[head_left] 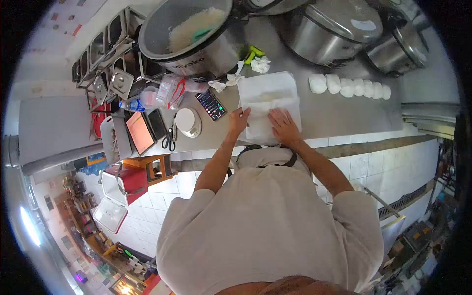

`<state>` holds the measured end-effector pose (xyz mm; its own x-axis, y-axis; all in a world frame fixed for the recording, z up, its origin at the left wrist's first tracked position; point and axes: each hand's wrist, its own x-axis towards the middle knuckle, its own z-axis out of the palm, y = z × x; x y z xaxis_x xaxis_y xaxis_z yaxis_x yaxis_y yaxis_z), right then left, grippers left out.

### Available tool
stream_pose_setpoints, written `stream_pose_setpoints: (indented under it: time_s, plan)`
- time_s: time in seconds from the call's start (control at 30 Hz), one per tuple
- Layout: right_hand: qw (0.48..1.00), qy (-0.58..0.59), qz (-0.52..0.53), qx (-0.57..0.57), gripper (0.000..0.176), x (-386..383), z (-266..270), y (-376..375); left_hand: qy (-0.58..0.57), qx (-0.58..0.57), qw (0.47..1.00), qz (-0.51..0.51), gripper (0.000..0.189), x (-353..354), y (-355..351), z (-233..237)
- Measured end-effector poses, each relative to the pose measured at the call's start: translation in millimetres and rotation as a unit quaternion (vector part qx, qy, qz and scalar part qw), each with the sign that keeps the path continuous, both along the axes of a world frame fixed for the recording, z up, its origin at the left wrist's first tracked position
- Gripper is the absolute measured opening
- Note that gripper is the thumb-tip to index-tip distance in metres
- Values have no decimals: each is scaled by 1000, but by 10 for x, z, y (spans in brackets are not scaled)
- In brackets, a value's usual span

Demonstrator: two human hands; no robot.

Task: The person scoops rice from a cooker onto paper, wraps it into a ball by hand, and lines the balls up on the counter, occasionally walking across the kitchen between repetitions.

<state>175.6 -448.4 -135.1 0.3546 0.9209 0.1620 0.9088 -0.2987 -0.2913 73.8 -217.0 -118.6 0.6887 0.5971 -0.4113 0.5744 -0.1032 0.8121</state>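
White wrapping paper (275, 81) lies flat on the steel table in front of me, with a faint tan patch showing near its middle. At the paper's left edge, my left hand (239, 120) is closed, fingers curled on the margin. My right hand (285, 128) rests flat on the lower right of the paper, its fingers stretched out. To the right sits a row of several white wrapped bundles (347, 87). Left of the paper lie a phone (210, 105) with a lit screen and a round white kitchen scale (188, 121).
A large cooker pot (196, 61) holds rice (196, 27) and a green scoop (202, 32). Lidded steel cookers (327, 37) line the back. Scissors (169, 140), a plastic bag (170, 91) and crumpled tissue (260, 64) lie about. A red cooler (132, 184) stands lower left.
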Motion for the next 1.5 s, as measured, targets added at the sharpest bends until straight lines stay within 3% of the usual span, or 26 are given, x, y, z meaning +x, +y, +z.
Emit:
stream_pose_setpoints:
  time_s: [0.03,0.1,0.2,0.27,0.3,0.33,0.43,0.53,0.6,0.7,0.77,0.83,0.9,0.97,1.0,1.1,1.13,1.23,1.33,1.37,1.5]
  plan:
    - [1000,-27,-12,-5,62,-7,20,39,-23,-101,992,79,53,-3,-21,-72]
    - [998,-24,-46,-19,69,9,28,124,-70,-291,926,230,57,10,-50,-327]
    - [997,-24,-66,-36,73,25,18,206,-14,-132,974,185,60,26,111,-714]
    - [996,-30,-67,-55,74,76,45,306,-60,-136,963,227,59,290,37,-619]
    - [994,-32,-72,-71,76,65,107,342,-33,-67,978,195,59,419,12,-535]
    - [993,-35,-78,-88,77,43,131,376,-3,2,987,161,59,519,35,-502]
    - [991,-49,-88,-84,78,11,91,415,73,204,968,-126,62,585,284,-810]
    - [989,-53,-83,-113,79,-14,42,401,115,143,962,-203,64,597,406,-697]
    - [989,-52,-83,-109,79,-30,32,375,34,213,973,-86,62,789,355,-817]
    - [989,-60,-85,-107,79,-57,71,417,-80,201,976,10,62,1302,632,-1373]
    - [987,-76,-82,-116,79,-50,98,409,-86,152,982,-77,66,1433,717,-1332]
    - [986,-66,-80,-130,78,-42,173,380,-22,106,952,-288,76,1316,851,-621]
    - [987,-68,-77,-122,78,6,184,416,51,186,874,-445,67,1131,679,211]
    - [989,-85,-58,-108,78,17,133,360,126,277,824,-477,61,945,420,538]
    - [988,-88,-60,-110,78,7,138,356,94,347,853,-379,36,1006,216,341]
    - [988,-90,-67,-109,76,-10,159,406,145,396,822,-383,34,1295,98,85]
    - [988,-84,-71,-109,76,-24,177,409,113,403,838,-350,26,1222,52,67]
    - [989,-56,-74,-118,76,20,118,380,84,460,789,-397,32,812,-124,134]
    - [995,41,-72,-52,76,69,16,230,-69,581,767,-263,42,467,-307,-362]
    - [994,80,-67,-14,75,96,-2,208,-63,592,759,-264,44,437,-326,-348]
    - [997,-63,-43,-14,72,164,643,342,-75,602,751,-261,51,370,-396,-338]
